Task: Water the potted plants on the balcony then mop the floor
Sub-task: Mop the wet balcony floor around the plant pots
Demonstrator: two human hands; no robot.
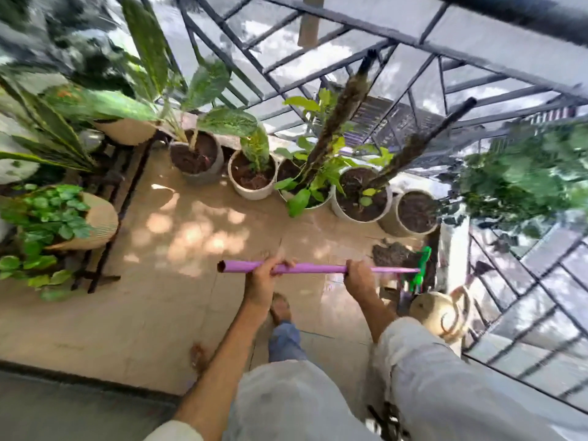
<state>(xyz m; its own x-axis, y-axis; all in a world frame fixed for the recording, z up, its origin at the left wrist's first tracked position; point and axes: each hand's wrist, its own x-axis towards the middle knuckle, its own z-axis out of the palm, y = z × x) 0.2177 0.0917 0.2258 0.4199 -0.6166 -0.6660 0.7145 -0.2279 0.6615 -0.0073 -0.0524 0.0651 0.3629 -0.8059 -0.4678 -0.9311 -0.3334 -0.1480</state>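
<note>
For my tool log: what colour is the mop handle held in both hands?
Purple, with a green fitting at its far end; the mop handle shows clearly in the head view.

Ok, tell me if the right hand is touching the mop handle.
Touching. The head view shows the right hand with fingers curled round the purple mop handle, no gap between them.

No legible txt or labels.

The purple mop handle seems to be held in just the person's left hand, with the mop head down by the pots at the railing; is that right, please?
Not quite: the head view shows both hands gripping the purple mop handle, the left hand nearer its open end and the right hand nearer the green mop head. The rest holds.
</note>
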